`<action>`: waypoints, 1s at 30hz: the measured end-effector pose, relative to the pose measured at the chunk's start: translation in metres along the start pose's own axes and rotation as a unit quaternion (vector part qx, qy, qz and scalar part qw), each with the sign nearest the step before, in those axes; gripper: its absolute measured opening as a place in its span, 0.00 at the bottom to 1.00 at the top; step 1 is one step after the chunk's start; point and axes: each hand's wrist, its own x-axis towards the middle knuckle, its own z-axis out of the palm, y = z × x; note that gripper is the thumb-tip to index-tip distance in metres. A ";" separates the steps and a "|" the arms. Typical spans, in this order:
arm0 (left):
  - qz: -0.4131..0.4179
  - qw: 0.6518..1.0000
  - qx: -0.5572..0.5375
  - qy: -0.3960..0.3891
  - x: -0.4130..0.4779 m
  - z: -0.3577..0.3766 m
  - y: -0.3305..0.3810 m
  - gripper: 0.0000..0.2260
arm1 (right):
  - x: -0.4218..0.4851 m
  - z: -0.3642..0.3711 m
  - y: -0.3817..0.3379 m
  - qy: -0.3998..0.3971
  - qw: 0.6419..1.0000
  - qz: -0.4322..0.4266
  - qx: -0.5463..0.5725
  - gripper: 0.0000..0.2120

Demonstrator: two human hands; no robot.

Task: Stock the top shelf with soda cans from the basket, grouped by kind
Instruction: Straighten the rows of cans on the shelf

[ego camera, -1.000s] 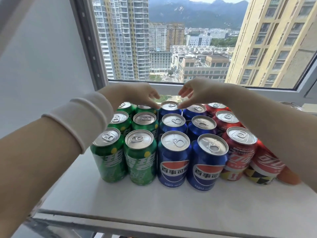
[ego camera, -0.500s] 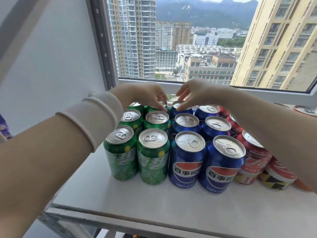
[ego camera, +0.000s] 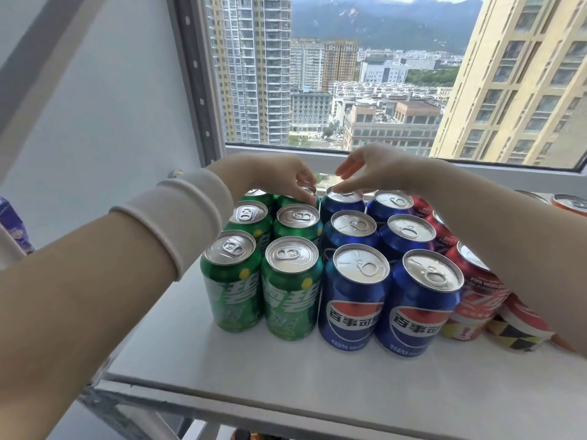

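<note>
On the white top shelf (ego camera: pixel 286 369) stand soda cans in rows: green cans (ego camera: pixel 290 287) on the left, blue cans (ego camera: pixel 354 293) in the middle, red cans (ego camera: pixel 473 300) on the right, partly hidden by my right forearm. My left hand (ego camera: pixel 279 177) reaches over the green rows, its fingers curled down on the top of the rearmost green can (ego camera: pixel 306 193). My right hand (ego camera: pixel 378 169) hovers at the back blue can (ego camera: pixel 344 198); its thumb tip touches that can's rim and the other fingers are spread and lifted. No basket is in view.
A window frame (ego camera: pixel 349 157) runs right behind the back row, and a white wall (ego camera: pixel 111 122) closes the left side. An orange-topped can (ego camera: pixel 570 203) stands at the far right. A purple object (ego camera: pixel 14 227) shows at the left edge. Bare shelf board lies in front of the cans.
Both hands have come down from just above the back row onto the rear cans: left fingers now on the green can, right thumb on the blue one. The view has shifted slightly left.
</note>
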 end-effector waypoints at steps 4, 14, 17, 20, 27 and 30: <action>-0.007 1.000 0.004 0.003 -0.003 -0.002 -0.006 0.25 | -0.001 0.003 -0.002 -0.019 0.999 0.006 -0.029 0.27; -0.035 0.999 0.013 -0.001 -0.009 -0.002 -0.015 0.24 | 0.004 0.010 -0.007 0.023 0.998 -0.005 -0.051 0.27; -0.038 0.999 0.009 -0.006 -0.008 -0.002 -0.014 0.23 | 0.004 0.010 -0.007 0.035 0.998 0.000 -0.058 0.27; -0.038 0.999 0.007 -0.009 -0.007 -0.002 -0.014 0.23 | 0.004 0.012 -0.006 0.038 0.997 0.004 -0.063 0.29; -0.028 0.999 0.028 -0.003 -0.014 -0.003 -0.007 0.26 | -0.004 0.009 -0.008 0.025 0.995 -0.018 -0.097 0.31; 0.034 0.998 0.029 0.043 -0.031 -0.006 0.015 0.25 | -0.028 -0.003 -0.007 0.040 0.995 -0.039 -0.081 0.27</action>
